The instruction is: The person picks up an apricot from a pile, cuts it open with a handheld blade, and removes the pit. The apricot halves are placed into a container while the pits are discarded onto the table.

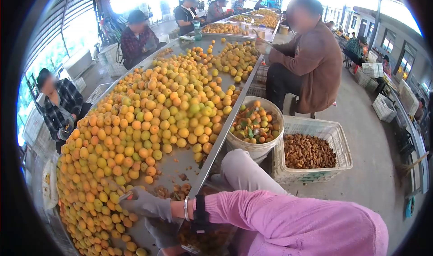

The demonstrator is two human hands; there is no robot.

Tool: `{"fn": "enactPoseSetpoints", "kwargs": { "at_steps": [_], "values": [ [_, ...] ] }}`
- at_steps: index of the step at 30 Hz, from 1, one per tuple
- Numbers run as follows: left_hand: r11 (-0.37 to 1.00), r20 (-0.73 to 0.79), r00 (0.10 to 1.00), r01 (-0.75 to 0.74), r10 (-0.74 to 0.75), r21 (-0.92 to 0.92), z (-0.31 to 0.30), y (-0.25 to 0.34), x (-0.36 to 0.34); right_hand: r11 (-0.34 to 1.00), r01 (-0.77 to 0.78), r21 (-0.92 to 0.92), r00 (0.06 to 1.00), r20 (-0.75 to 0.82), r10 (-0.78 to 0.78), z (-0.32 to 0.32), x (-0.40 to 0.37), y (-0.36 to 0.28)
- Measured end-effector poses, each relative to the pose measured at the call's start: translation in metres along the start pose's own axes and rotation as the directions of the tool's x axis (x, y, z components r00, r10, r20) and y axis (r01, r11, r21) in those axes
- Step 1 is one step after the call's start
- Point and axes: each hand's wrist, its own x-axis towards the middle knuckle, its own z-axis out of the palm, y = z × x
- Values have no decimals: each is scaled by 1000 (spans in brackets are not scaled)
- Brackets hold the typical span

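My right hand (145, 203), in a grey glove below a pink sleeve, reaches over the near edge of the apricot heap. Its fingers are closed around something small with a red part (129, 195), mostly hidden by the glove. Just below it is my left hand (163, 233), also gloved in grey, with its fingers hidden behind the right hand and wrist. Whole yellow-orange apricots (149, 116) are piled over the metal table (178, 163). A few brownish apricot pieces (180, 192) lie near the table rim beside my right hand.
A white bucket (233, 141) of apricots and scraps stands by the table. Next to it is a plastic crate (311, 174) of brown pits. A person in a brown jacket (315, 62) sits beyond. Other people work along the far side; a green bottle (197, 31) stands on the table.
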Motion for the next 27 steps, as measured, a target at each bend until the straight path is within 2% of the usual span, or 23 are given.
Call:
{"fn": "enactPoseSetpoints", "kwargs": {
  "at_steps": [1,2,4,5,7,8,10,11,13,14,15,16,17,18,19,20,21,22,23,24,25,26,27],
  "values": [
    [734,48,974,198,-221,-650,4,-1,4,999,0,49,994,-108,5,2,4,7],
    [734,42,975,194,-220,-650,6,-4,7,999,-3,51,995,-103,8,1,8,14],
    [865,-286,951,-46,-115,-501,10,-12,14,988,-38,148,993,-102,53,-1,15,18],
    [866,-284,952,-46,-112,-497,8,-16,17,988,-34,151,994,-102,50,0,14,21],
    [967,-323,946,-70,-13,-246,4,-15,25,980,8,198,969,-245,42,3,10,13],
    [967,-321,947,-73,-10,-246,3,-15,26,980,11,197,969,-245,38,-2,11,15],
    [998,-367,930,-7,-16,-62,9,-2,24,892,-66,447,940,-272,206,-18,16,28],
    [998,-369,929,-12,-11,-59,10,-2,21,881,-130,456,887,-344,309,-21,19,30],
    [975,-262,953,100,-151,-198,5,-4,12,878,-113,464,877,-370,308,-26,24,28],
    [977,-267,953,95,-145,-191,-1,-2,10,881,-94,464,864,-401,304,-29,27,26],
    [859,-123,944,-218,306,464,-5,1,6,873,-43,486,880,-396,263,-31,34,26],
    [279,264,801,-464,538,841,-8,3,4,871,-40,490,878,-398,264,-29,34,29],
    [278,266,802,-464,535,841,-6,-3,6,894,27,447,898,-403,174,-24,33,34],
    [439,104,830,-391,548,809,-3,-14,10,909,88,407,915,-394,87,-17,29,31],
    [584,-74,838,-311,540,750,-5,-22,11,907,70,416,926,-365,96,-14,23,25],
    [569,-104,828,-281,551,772,-6,-18,10,944,-4,330,956,-276,100,-11,12,15],
    [985,-329,936,-76,124,157,-1,-9,10,968,-69,241,979,-170,112,-2,5,11],
    [815,-211,926,148,-314,-561,1,-1,10,978,-69,197,987,-132,96,-2,9,25],
    [823,-149,945,166,-290,-544,-3,4,6,843,-205,498,976,39,215,-7,10,26],
    [832,-80,960,189,-268,-521,-6,9,2,793,-194,578,965,-35,262,5,6,14],
    [995,-69,995,64,-70,-80,-5,14,1,949,-130,286,990,83,110,-2,3,6],
    [924,25,997,-81,77,375,-4,16,-2,944,-146,296,987,111,117,-2,0,-2],
    [920,-18,996,-77,91,385,-6,2,1,939,-160,303,983,134,124,0,-2,-8]
  ]
}}
